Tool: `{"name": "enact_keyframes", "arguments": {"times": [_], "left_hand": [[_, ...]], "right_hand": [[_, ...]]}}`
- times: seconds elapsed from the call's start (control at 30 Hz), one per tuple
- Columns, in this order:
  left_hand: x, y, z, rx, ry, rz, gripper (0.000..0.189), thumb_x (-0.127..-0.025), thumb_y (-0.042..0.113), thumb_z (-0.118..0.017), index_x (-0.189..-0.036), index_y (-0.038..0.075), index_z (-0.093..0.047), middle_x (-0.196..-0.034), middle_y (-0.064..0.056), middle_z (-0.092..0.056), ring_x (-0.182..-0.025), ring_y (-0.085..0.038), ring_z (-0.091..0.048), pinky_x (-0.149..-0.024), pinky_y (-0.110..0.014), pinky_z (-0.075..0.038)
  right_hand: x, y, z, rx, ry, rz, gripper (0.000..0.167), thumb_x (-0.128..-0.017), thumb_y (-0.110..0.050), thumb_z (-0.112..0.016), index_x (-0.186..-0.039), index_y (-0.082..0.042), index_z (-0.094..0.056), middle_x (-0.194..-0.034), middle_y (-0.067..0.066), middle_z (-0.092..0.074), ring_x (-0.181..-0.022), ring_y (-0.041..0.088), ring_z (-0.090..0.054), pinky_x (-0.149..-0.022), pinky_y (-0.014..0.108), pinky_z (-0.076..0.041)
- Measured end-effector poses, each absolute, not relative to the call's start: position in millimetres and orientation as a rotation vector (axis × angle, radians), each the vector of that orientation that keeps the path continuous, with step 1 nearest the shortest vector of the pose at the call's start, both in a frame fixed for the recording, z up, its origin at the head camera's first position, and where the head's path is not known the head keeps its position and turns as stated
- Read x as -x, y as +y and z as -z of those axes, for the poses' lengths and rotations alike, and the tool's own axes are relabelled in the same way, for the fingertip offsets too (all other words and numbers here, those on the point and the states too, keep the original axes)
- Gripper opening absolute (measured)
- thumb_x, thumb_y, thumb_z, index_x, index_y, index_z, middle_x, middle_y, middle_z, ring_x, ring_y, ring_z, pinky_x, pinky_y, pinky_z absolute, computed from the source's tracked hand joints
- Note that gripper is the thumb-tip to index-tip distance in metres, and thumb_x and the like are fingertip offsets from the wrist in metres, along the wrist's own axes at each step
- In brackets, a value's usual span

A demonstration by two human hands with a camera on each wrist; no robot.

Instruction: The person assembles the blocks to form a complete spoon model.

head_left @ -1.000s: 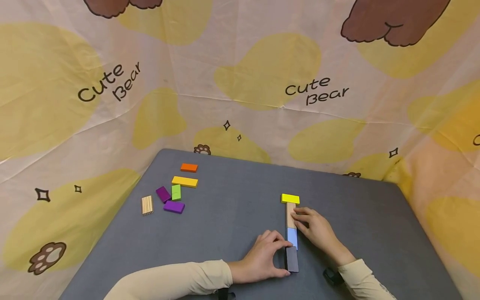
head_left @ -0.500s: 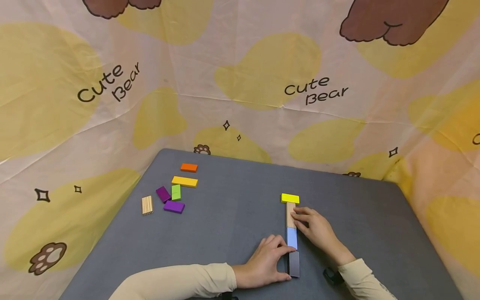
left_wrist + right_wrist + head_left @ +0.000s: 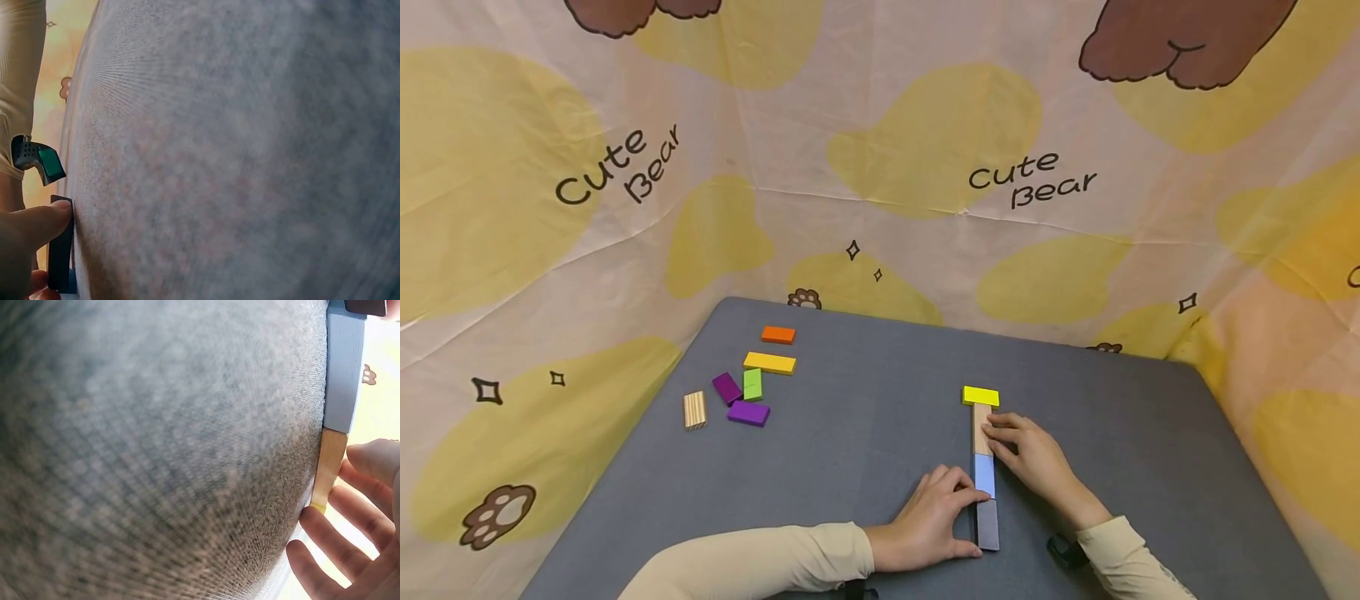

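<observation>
1. Left grip (image 3: 925,527), half spread, pinches the gray block (image 3: 988,527) by its ends.
2. Block lies just right, long axis near-to-far, nearward of the blue block (image 3: 984,475).
3. Right grip (image 3: 1033,462), loosely parted, rests at the wooden block (image 3: 981,429).

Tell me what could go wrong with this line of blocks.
The left grip pinches the gray block end to end, reaching where it meets the blue block; letting go might knock the two out of line. The right grip sits at the side of the beige block, so a small slip could push it askew. Pushing forward might also shift the crosswise yellow block at the far end.
</observation>
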State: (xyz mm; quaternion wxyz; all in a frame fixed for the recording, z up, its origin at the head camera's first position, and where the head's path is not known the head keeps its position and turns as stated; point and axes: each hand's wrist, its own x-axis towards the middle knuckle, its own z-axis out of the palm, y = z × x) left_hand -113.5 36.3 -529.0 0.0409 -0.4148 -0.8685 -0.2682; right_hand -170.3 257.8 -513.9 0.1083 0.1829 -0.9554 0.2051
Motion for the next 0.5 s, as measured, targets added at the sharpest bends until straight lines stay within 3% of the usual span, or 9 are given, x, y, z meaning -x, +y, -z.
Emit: {"name": "enact_keyframes", "arguments": {"times": [0.5], "left_hand": [[116.5, 36.5, 529.1, 1.29, -2.664, 0.773, 0.063, -0.074, 0.048, -0.084, -0.128, 0.023, -0.065, -0.114, 0.009, -0.054, -0.1, -0.004, -0.042, -0.088, -0.02, -0.037]], "right_hand": [[170.6, 257.2, 514.4, -0.539, -2.799, -0.6, 0.031, -0.087, -0.017, -0.075, -0.117, -0.009, -0.074, -0.12, 0.009, -0.07, -0.114, 0.031, -0.065, -0.091, 0.05, -0.054]]}}
